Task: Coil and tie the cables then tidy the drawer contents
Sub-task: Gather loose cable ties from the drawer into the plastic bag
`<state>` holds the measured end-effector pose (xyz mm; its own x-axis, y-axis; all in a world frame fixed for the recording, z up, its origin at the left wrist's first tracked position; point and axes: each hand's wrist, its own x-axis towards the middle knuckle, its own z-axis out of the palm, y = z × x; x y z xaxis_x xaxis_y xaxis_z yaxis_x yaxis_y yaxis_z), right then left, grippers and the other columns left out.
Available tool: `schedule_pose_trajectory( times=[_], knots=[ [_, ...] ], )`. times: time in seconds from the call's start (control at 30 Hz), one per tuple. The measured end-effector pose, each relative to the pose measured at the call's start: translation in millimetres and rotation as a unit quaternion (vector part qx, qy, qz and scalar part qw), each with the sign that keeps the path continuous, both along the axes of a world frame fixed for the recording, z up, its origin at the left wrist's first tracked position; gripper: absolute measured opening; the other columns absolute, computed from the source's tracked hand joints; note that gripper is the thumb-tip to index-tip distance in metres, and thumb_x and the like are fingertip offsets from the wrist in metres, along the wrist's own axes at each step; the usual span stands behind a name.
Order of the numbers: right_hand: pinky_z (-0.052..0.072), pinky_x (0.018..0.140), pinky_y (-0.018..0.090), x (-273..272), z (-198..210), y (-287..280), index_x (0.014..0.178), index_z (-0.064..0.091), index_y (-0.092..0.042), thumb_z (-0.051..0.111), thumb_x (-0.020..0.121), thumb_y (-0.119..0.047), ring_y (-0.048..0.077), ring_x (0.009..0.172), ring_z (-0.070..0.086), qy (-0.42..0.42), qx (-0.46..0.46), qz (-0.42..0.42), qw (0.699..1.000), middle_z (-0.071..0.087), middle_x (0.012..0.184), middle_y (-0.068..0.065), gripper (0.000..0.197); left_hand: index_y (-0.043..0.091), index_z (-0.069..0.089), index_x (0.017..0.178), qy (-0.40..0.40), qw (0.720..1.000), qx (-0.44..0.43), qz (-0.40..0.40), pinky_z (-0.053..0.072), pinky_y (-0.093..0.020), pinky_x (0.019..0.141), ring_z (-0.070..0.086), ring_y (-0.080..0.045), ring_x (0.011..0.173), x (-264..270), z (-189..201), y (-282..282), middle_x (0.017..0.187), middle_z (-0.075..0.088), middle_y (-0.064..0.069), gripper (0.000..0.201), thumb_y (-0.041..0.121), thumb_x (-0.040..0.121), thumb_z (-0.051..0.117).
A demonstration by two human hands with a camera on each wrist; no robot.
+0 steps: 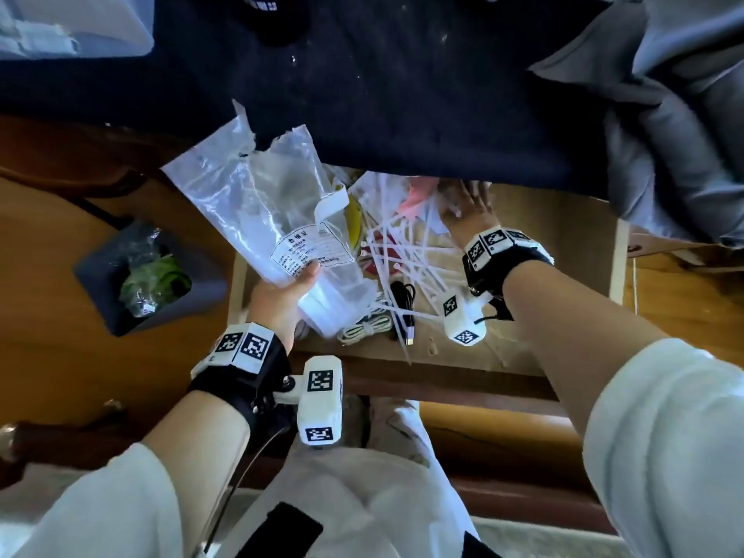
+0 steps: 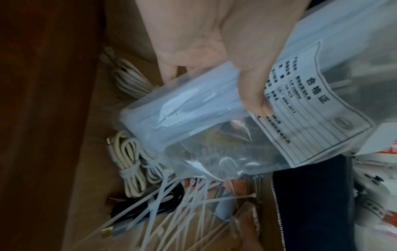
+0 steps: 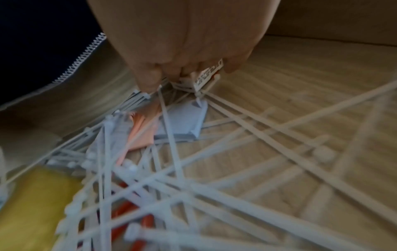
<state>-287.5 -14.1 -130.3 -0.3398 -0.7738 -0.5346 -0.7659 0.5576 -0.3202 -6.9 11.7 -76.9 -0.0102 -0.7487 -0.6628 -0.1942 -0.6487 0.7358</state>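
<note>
Left hand (image 1: 277, 294) grips plastic bag (image 1: 257, 211) above drawer (image 1: 571, 235).
Right hand (image 1: 467, 211) fingers (image 3: 150, 79) clenched on loose zip ties (image 1: 406, 251) at drawer back; coiled white cables (image 2: 128, 163) lie front-left.

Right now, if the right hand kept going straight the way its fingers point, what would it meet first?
Probably the papers and loose zip ties under the right hand, which is already at them; past those, the drawer floor. Depth is unclear.
</note>
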Motion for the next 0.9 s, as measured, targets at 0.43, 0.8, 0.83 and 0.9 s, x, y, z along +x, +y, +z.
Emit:
schedule_pose_trajectory(
  times=[0.43, 0.8, 0.83, 0.9],
  knots=[
    [0.021, 0.115, 0.041, -20.1, 17.3, 22.6, 0.147, 0.020, -0.033, 0.051, 0.089, -0.038, 0.025, 0.144, 0.010, 0.048, 0.021, 0.015, 0.999, 0.006, 0.158, -0.002, 0.066, 0.025, 0.060, 0.076, 0.008, 0.997, -0.076, 0.020, 0.048, -0.027, 0.087, 0.063, -0.010, 0.084, -7.4, 7.7, -26.6, 0.078, 0.066, 0.015, 0.016, 0.026, 0.076, 0.076],
    [0.015, 0.112, 0.045, -36.3, 13.0, 80.2, 0.109, 0.064, -0.035, 0.048, 0.086, -0.035, 0.028, 0.137, 0.014, 0.087, 0.175, -0.022, 0.980, 0.032, 0.142, 0.002, 0.027, 0.037, 0.070, 0.098, 0.094, 0.991, -0.090, 0.041, 0.039, -0.048, 0.106, 0.060, -0.017, 0.115, 13.8, -1.5, -19.8, 0.117, 0.067, 0.002, 0.049, 0.053, 0.054, 0.085],
    [0.016, 0.111, 0.045, -37.1, 16.8, 77.1, 0.111, 0.063, -0.033, 0.050, 0.089, -0.033, 0.028, 0.137, 0.014, 0.081, 0.179, -0.048, 0.979, 0.031, 0.144, 0.003, 0.026, 0.033, 0.068, 0.101, 0.100, 0.990, -0.090, 0.041, 0.039, -0.048, 0.106, 0.059, -0.017, 0.115, 13.6, -0.3, -19.6, 0.118, 0.067, 0.001, 0.054, 0.053, 0.053, 0.085],
    [0.016, 0.111, 0.046, -34.2, 18.7, 68.1, 0.120, 0.060, -0.031, 0.049, 0.092, -0.033, 0.029, 0.136, 0.016, 0.086, 0.181, -0.067, 0.977, 0.031, 0.145, 0.006, 0.030, 0.029, 0.067, 0.104, 0.107, 0.990, -0.087, 0.039, 0.038, -0.048, 0.106, 0.060, -0.018, 0.115, 13.6, 1.3, -19.5, 0.119, 0.067, 0.000, 0.058, 0.053, 0.054, 0.086]
  ],
)
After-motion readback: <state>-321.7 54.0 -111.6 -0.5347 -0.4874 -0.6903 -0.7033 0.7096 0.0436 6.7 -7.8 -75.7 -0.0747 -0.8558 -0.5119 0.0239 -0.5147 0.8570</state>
